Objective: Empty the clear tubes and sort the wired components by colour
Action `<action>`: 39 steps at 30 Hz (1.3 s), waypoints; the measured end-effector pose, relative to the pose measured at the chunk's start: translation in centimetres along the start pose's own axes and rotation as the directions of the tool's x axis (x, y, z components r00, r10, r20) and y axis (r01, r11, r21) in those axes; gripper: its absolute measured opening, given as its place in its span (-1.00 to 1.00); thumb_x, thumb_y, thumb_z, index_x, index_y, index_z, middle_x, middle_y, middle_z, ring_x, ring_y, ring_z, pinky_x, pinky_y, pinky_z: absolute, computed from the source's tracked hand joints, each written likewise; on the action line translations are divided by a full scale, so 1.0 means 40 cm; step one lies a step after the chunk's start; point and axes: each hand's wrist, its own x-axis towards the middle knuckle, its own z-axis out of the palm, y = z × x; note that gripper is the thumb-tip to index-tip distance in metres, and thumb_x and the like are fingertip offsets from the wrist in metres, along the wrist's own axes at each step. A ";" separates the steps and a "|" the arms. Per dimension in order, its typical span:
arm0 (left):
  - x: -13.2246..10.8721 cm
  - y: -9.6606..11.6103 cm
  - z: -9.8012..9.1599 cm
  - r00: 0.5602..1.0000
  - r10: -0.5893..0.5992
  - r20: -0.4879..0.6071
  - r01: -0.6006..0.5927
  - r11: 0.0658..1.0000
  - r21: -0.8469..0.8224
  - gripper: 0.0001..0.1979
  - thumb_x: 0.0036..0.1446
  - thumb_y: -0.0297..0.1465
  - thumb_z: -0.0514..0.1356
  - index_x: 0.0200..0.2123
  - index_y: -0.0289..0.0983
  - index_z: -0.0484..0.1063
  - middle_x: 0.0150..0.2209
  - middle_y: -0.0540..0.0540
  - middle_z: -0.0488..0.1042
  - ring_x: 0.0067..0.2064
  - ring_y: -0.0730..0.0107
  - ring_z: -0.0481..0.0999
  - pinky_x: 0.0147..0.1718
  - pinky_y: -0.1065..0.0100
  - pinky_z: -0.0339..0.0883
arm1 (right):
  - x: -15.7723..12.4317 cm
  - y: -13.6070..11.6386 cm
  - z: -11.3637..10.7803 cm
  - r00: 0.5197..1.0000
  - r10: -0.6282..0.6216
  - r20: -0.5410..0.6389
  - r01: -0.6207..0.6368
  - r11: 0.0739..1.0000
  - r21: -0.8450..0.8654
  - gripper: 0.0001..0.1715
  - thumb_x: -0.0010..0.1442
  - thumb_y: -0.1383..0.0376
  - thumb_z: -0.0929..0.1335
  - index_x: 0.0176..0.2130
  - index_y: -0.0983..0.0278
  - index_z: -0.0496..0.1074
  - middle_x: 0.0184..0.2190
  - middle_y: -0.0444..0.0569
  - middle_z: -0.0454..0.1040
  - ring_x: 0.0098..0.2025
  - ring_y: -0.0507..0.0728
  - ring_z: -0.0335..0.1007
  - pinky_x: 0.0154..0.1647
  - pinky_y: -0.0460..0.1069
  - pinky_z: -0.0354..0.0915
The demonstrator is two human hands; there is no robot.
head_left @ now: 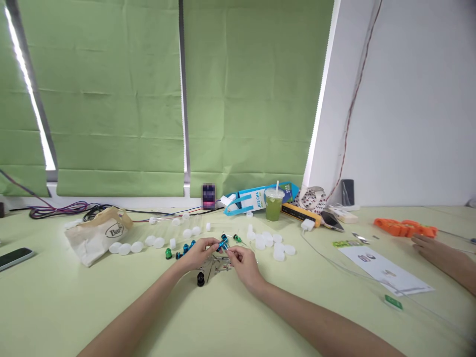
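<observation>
In the middle of the table, my left hand [203, 253] pinches a small shiny blue part [222, 244] between thumb and fingers. My right hand [243, 263] is closed in a pinch at the lower end of the same part; whether it also grips a thin metal piece is too small to tell. Under both hands lie thin metal pieces [219, 265]. Several blue parts [186, 249] and a green one [168, 253] stand left of my left hand. A black one [201, 279] sits nearer to me, and another green part [237, 238] lies just beyond my fingers.
White round caps [267, 239] lie right of centre, with more caps and clear tubes [167, 225] at left beside a paper bag [98, 233]. Behind stands a cup of green drink [273, 206]. At right, another person's hand [431, 245] rests by orange pieces [405, 228].
</observation>
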 end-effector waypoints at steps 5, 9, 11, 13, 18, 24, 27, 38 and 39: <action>-0.001 0.005 -0.001 1.000 -0.004 0.006 0.004 1.000 0.006 -0.63 0.14 -0.19 -0.05 -0.22 -0.31 0.41 -0.31 -0.09 0.48 -0.23 0.30 0.40 -0.19 0.34 0.22 | 0.000 0.001 0.003 1.000 0.021 -0.016 -0.020 1.000 0.022 -0.59 0.06 0.08 0.23 -0.39 0.33 0.47 -0.63 -0.08 0.36 -0.61 0.01 0.18 -0.61 -0.12 0.13; -0.002 0.013 -0.001 1.000 -0.014 0.006 0.014 1.000 0.003 -0.63 0.14 -0.20 -0.05 -0.25 -0.31 0.42 -0.30 -0.09 0.47 -0.22 0.30 0.40 -0.19 0.34 0.23 | 0.000 0.003 0.004 0.999 0.030 -0.016 -0.030 0.999 0.024 -0.59 0.06 0.07 0.23 -0.39 0.33 0.47 -0.61 -0.07 0.37 -0.59 0.02 0.20 -0.59 -0.12 0.15; -0.002 0.013 0.000 1.000 -0.015 0.005 0.015 1.000 -0.002 -0.64 0.14 -0.20 -0.05 -0.26 -0.32 0.43 -0.30 -0.09 0.47 -0.22 0.30 0.40 -0.19 0.33 0.23 | 0.000 0.002 0.003 1.000 0.023 -0.006 -0.023 1.000 0.014 -0.59 0.07 0.08 0.22 -0.39 0.33 0.46 -0.61 -0.08 0.37 -0.59 0.01 0.20 -0.58 -0.12 0.15; -0.001 0.012 0.001 1.000 -0.012 0.006 0.012 1.000 -0.009 -0.64 0.14 -0.20 -0.04 -0.25 -0.32 0.42 -0.30 -0.10 0.48 -0.22 0.29 0.41 -0.19 0.33 0.23 | 0.000 0.001 0.002 1.000 0.014 0.006 -0.014 1.000 0.008 -0.60 0.08 0.08 0.22 -0.39 0.33 0.46 -0.60 -0.09 0.37 -0.59 0.00 0.21 -0.56 -0.12 0.15; 0.000 0.003 0.000 1.000 -0.009 0.004 0.009 1.000 0.001 -0.64 0.12 -0.20 -0.01 -0.20 -0.31 0.41 -0.26 -0.12 0.48 -0.20 0.27 0.40 -0.18 0.32 0.23 | 0.001 0.006 0.001 1.000 0.028 0.010 -0.028 0.999 0.025 -0.61 0.08 0.10 0.23 -0.40 0.35 0.45 -0.63 -0.11 0.34 -0.60 -0.01 0.19 -0.57 -0.13 0.13; 0.003 -0.010 0.002 1.000 0.023 -0.019 -0.022 0.999 0.047 -0.65 0.11 -0.20 0.00 -0.19 -0.30 0.41 -0.28 -0.10 0.47 -0.22 0.30 0.40 -0.19 0.34 0.23 | 0.005 0.016 0.005 0.999 0.031 0.023 -0.032 0.997 0.077 -0.63 0.07 0.11 0.24 -0.45 0.35 0.43 -0.68 -0.15 0.25 -0.63 -0.03 0.11 -0.61 -0.14 0.07; 0.002 -0.011 0.005 0.999 0.026 -0.019 -0.025 0.998 0.059 -0.65 0.12 -0.20 0.00 -0.20 -0.30 0.40 -0.29 -0.09 0.47 -0.23 0.32 0.40 -0.21 0.35 0.24 | 0.008 0.020 0.006 0.998 0.058 0.015 -0.059 0.993 0.104 -0.64 0.06 0.11 0.25 -0.47 0.35 0.42 -0.70 -0.16 0.23 -0.64 -0.04 0.09 -0.63 -0.15 0.04; -0.003 -0.002 -0.003 1.000 0.023 -0.005 -0.023 0.998 0.052 -0.72 0.10 -0.23 0.05 -0.27 -0.31 0.40 -0.31 -0.10 0.47 -0.27 0.36 0.38 -0.26 0.36 0.22 | 0.006 0.003 -0.004 0.985 0.148 0.086 -0.163 0.967 0.195 -0.66 0.02 0.12 0.28 -0.47 0.37 0.39 -0.70 -0.19 0.19 -0.64 -0.06 0.07 -0.63 -0.16 0.02; -0.004 -0.002 -0.004 1.000 0.020 0.000 -0.020 0.999 0.045 -0.72 0.10 -0.23 0.05 -0.28 -0.31 0.40 -0.30 -0.10 0.47 -0.27 0.36 0.39 -0.25 0.36 0.22 | 0.004 0.000 -0.005 0.986 0.140 0.091 -0.155 0.969 0.192 -0.66 0.02 0.12 0.28 -0.47 0.37 0.39 -0.70 -0.19 0.19 -0.63 -0.06 0.07 -0.63 -0.16 0.02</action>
